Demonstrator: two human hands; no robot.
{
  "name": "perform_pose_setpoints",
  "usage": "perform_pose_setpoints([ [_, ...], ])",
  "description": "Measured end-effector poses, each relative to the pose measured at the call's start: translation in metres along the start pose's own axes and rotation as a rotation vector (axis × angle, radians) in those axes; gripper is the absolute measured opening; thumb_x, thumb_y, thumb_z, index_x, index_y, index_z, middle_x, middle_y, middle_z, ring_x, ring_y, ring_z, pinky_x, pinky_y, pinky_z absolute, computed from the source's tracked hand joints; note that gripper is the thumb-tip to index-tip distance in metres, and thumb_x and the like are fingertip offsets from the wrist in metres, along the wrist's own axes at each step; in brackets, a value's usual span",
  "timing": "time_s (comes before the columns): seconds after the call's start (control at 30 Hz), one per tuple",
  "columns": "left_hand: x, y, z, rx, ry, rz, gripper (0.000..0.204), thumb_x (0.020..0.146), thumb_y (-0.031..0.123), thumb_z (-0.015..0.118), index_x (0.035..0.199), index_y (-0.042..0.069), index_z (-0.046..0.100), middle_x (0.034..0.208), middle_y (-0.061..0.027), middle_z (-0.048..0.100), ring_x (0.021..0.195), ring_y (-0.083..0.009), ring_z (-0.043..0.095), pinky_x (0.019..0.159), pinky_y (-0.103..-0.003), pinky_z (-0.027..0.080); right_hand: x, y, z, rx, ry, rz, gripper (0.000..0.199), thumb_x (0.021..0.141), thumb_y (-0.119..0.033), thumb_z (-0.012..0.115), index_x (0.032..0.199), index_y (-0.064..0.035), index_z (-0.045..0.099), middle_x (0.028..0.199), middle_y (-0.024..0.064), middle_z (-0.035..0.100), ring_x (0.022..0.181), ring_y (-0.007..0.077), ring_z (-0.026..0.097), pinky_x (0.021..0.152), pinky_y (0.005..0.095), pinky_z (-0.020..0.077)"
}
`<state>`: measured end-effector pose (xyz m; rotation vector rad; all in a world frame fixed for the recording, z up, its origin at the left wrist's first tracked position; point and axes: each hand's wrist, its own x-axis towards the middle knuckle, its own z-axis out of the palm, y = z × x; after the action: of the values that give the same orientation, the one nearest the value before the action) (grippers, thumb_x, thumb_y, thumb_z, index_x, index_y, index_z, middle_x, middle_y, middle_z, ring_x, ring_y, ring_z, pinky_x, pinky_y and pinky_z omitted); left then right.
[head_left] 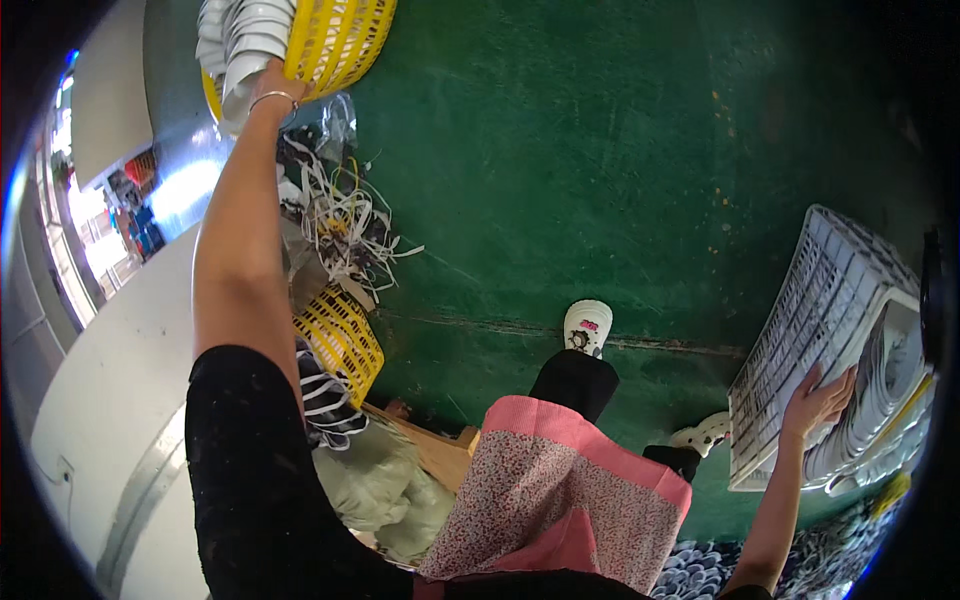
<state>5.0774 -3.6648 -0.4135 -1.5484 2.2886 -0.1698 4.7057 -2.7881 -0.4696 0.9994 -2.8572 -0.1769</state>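
At the upper left, my left hand (277, 82), with a bracelet at the wrist, reaches to a yellow slatted basket (345, 40). It touches the nested white curved pieces (258, 38) standing in that basket. Its fingertips are hidden, so its grip does not show. Over on the right, my right hand (818, 400) rests against a light grey slatted crate (785, 340) with its fingers stretched out. Beside those fingers, more white curved pieces (872, 395) are packed in rows inside the crate.
White strips and scraps (340, 215) lie heaped below the yellow basket. Nearer stand a second yellow basket (345, 345) and pale plastic bags (385, 485). A white table (95, 400) runs along the left. Many grey oval pieces (690, 570) lie at the lower right. The floor (540, 150) is green.
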Motion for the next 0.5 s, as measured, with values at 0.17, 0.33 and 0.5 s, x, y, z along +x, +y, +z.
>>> perform_pose_setpoints([
  [0.17,-0.033,0.1,-0.022,0.096,0.013,0.136,0.059,0.069,0.031,0.083,0.113,0.006,0.053,0.113,-0.0205,0.066,0.108,-0.0369,0.063,0.092,-0.044,0.05,0.003,0.004,-0.007,-0.031,0.01,0.033,0.064,0.093,-0.031,0.063,0.142,0.0002,0.036,0.144,0.0191,0.045,0.132,0.0374,0.041,0.108,0.051,0.0314],
  [0.33,-0.089,0.194,-0.033,0.107,0.076,0.188,0.053,0.074,0.026,0.076,0.115,0.003,0.053,0.113,-0.022,0.066,0.106,-0.0362,0.065,0.091,-0.044,0.051,0.002,-0.006,-0.01,0.005,-0.016,0.113,0.063,0.092,-0.032,0.062,0.144,-0.0058,0.037,0.146,0.0171,0.044,0.134,0.0378,0.041,0.105,0.0531,0.0328],
  [0.5,-0.228,0.259,-0.019,-0.024,0.089,0.183,0.052,0.072,0.018,0.075,0.116,0.002,0.053,0.105,-0.0205,0.067,0.1,-0.0377,0.065,0.089,-0.046,0.051,0.002,-0.01,-0.012,0.054,-0.039,0.188,0.066,0.089,-0.035,0.062,0.145,-0.0103,0.037,0.15,0.0145,0.04,0.137,0.0358,0.036,0.104,0.0538,0.03],
])
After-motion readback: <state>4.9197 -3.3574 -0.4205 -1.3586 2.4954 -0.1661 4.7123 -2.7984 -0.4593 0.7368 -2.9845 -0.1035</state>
